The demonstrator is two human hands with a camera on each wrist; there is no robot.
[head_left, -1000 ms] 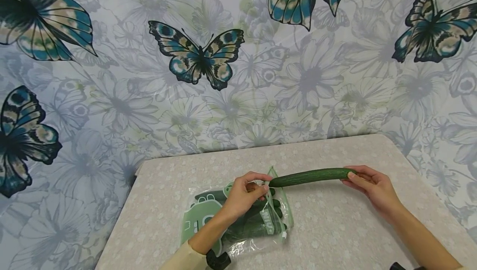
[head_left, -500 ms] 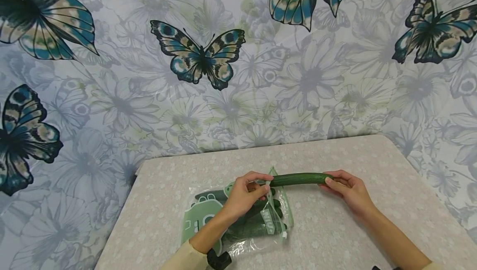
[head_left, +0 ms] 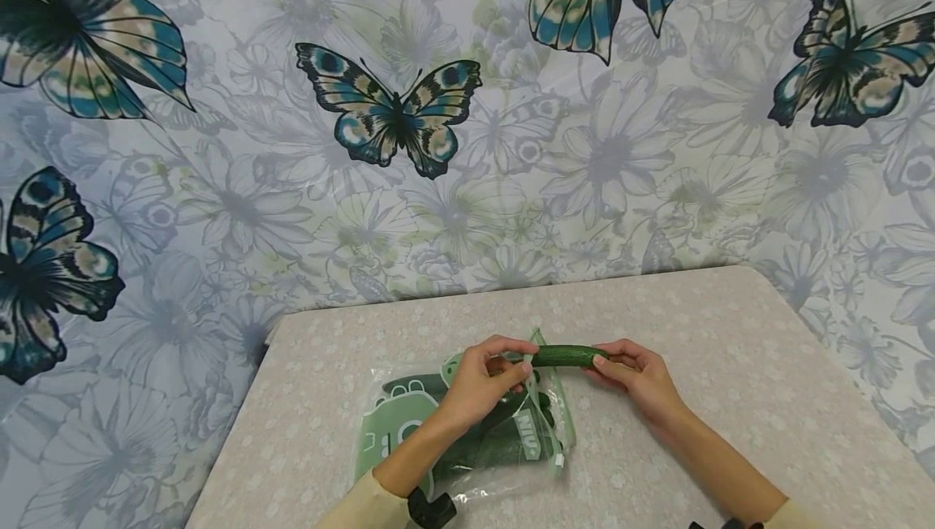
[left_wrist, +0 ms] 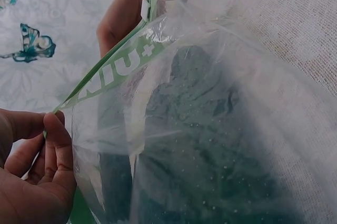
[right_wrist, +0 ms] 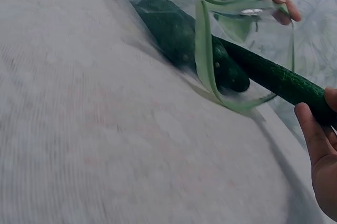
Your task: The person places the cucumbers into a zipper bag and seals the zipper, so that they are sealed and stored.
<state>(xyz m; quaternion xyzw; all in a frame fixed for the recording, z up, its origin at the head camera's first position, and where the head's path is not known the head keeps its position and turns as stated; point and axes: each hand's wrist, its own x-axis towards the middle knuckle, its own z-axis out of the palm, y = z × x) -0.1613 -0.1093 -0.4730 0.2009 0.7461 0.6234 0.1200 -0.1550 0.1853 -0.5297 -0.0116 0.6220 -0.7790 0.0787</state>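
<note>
A clear zip bag (head_left: 467, 484) with green print and a green zip edge lies on the table, its mouth held apart toward the right. Several cucumbers (right_wrist: 163, 29) lie inside it. With thumb and fingers my left hand (head_left: 478, 387) pinches the upper edge of the bag's mouth. My right hand (head_left: 643, 379) grips the outer end of another cucumber (head_left: 566, 356), whose far part is inside the mouth. In the right wrist view that cucumber slants in past the green zip strip (right_wrist: 204, 50), above the others. The left wrist view shows the bag's side and the pinching fingers (left_wrist: 58, 150).
The table (head_left: 730, 350) has a pale floral cloth, and its far edge runs along a wall hanging (head_left: 453, 221) printed with butterflies. A white zip slider (head_left: 559, 459) sits at the lower corner of the bag's mouth.
My right hand has moved left, sliding the cucumber deeper into the bag, so a much shorter length shows outside. My left hand has kept its pinch on the bag's edge, nearly still.
</note>
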